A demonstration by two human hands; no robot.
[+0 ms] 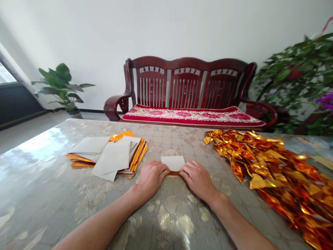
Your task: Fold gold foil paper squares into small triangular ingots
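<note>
A small sheet of foil paper [172,162], white side up with an orange-gold strip along its near edge, lies on the table between my hands. My left hand [153,174] grips its left near corner with bent fingers. At the right near corner, my right hand [195,177] pinches the sheet the same way. To the left rests a loose stack of white-backed, gold-edged foil sheets [114,156]. On the right spreads a large heap of folded shiny gold foil pieces [275,173].
A glossy patterned cover lies over the table [85,205]. Beyond it stands a dark red wooden bench [186,85] with a red floral seat mat [192,114]. Potted plants flank it, one at left [62,86] and leafy greenery [299,69] at right. Clear plastic [307,147] lies behind the heap.
</note>
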